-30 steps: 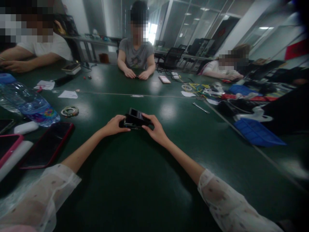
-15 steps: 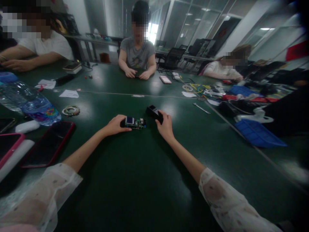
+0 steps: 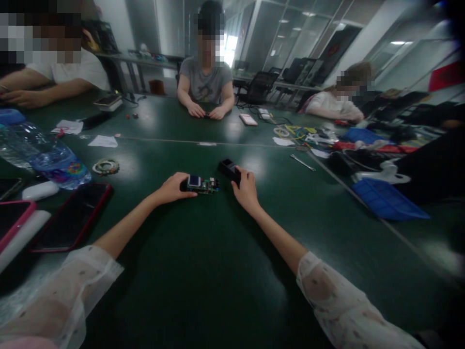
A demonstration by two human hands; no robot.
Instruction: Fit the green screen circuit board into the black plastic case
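Observation:
Near the middle of the green table [image 3: 189,271], my left hand [image 3: 171,189] is closed on one end of a green circuit board [image 3: 205,185] with a small square screen. The board's other end, with its connectors, points right. Just right of it, my right hand [image 3: 246,187] grips a black plastic casing [image 3: 228,169] with a window-like opening in its top. The casing slants away to the upper left. A narrow gap separates board and casing. The fingers partly cover both things.
At left lie a red-edged phone [image 3: 74,218], a water bottle [image 3: 54,155] and a coiled bracelet [image 3: 106,166]. A wrench [image 3: 302,163] and a blue tray [image 3: 388,198] are at right. Across the table a person in grey [image 3: 206,80] sits; two others sit at the sides.
My right hand and the casing have shifted very slightly left. The circuit board stays in my left hand, nearly unmoved.

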